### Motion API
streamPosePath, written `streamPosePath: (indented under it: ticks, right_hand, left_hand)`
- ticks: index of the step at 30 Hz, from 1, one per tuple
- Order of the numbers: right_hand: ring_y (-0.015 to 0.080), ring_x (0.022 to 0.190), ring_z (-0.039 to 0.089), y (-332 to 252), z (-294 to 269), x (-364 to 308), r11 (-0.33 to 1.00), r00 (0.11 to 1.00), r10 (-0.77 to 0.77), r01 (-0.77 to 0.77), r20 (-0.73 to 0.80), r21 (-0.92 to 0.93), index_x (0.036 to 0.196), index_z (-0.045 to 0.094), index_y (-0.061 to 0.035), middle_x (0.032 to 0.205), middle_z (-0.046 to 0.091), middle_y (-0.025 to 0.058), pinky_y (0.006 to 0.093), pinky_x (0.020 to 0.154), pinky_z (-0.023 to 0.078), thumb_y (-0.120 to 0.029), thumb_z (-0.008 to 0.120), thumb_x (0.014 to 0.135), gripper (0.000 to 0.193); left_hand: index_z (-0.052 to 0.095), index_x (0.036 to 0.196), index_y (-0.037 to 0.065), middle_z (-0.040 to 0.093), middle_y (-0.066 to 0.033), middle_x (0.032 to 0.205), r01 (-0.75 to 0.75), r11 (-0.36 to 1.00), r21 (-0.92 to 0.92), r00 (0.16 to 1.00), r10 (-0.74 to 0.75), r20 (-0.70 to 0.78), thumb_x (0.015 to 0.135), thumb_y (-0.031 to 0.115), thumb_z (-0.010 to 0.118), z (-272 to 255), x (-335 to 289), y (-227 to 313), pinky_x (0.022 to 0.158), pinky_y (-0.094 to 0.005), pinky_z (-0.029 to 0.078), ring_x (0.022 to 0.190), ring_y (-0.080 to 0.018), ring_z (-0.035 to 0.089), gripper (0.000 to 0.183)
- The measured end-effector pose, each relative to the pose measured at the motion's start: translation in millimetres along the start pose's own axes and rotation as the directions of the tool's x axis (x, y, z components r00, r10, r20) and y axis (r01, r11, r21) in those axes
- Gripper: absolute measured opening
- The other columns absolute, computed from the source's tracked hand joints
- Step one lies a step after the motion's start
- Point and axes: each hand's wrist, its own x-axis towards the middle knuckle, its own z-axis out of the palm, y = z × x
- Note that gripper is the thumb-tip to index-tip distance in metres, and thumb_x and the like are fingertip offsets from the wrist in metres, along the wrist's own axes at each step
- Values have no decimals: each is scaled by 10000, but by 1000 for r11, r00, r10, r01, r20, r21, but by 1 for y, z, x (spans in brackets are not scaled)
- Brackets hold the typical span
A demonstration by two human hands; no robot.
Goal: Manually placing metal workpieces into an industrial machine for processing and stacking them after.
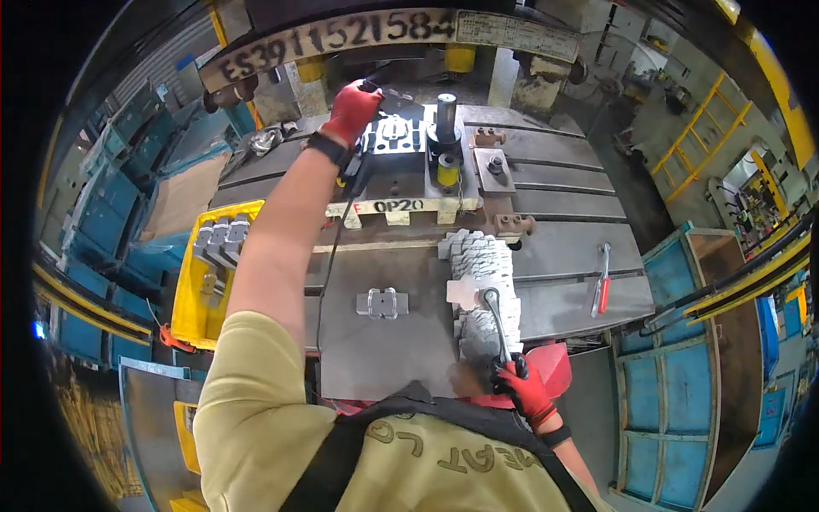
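Observation:
My left hand (353, 113), in a red glove, reaches out to the far side of the press die (420, 205). Its fingers are closed beside a dark piece (403, 107) above the bright, cut-out die plate (394, 136); what they hold is too small to name. A ratchet wrench (502, 328) is in my right hand (522, 388), gloved in red and black, near my body. The wrench's head lies over a long stack of stamped metal plates (484, 256). One small metal part (382, 303) rests alone on the grey table.
A yellow bin (189, 294) with several metal blocks stands at the left. On the slotted bed (554, 243), a red-handled tool (603, 286) lies at the right. A dark cylindrical post (446, 115) rises from the die. A red seat-like piece (546, 369) is by my right hand.

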Motion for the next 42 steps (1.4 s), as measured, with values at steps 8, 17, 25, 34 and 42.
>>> streamPosePath:
  ticks: [8,17,25,34,42]
  right_hand:
    - [89,499,436,1,-10,3,1000,1000,-6,5,23,30,663,405,-78,587,388,-26,231,443,404,-80,540,686,138]
    - [98,504,443,-44,10,2,996,990,-57,65,131,-61,651,409,-85,588,420,-9,228,429,370,-91,537,691,134]
    - [89,525,430,-105,42,47,982,943,-42,100,331,-160,728,472,-72,600,437,0,205,486,358,-201,457,757,134]
    - [56,535,397,-177,135,141,825,784,-389,530,484,-196,827,499,-59,611,428,-23,199,476,323,-289,433,777,245]
    - [62,664,420,-179,151,212,780,723,-351,577,595,-242,955,460,-51,741,469,-21,203,583,358,-279,364,811,286]
  left_hand:
    - [525,746,40,509,12,636,517,738,-434,854,-409,321,676,85,512,-44,-192,26,518,-208,361,580,-66,447,84]
    - [496,876,51,521,-99,792,247,850,466,958,-286,14,646,137,534,-15,-313,10,672,-316,407,767,-241,496,248]
    - [478,941,93,443,-143,961,290,889,355,902,-378,208,642,163,532,-25,-309,18,691,-350,395,838,-291,458,312]
    - [503,867,13,515,-7,745,637,542,-548,739,-630,237,744,109,477,-60,-333,-7,584,-202,384,671,-73,465,158]
    - [516,807,15,512,-2,683,826,340,-450,522,-764,381,757,149,468,-117,-371,4,533,-208,381,591,-66,454,151]
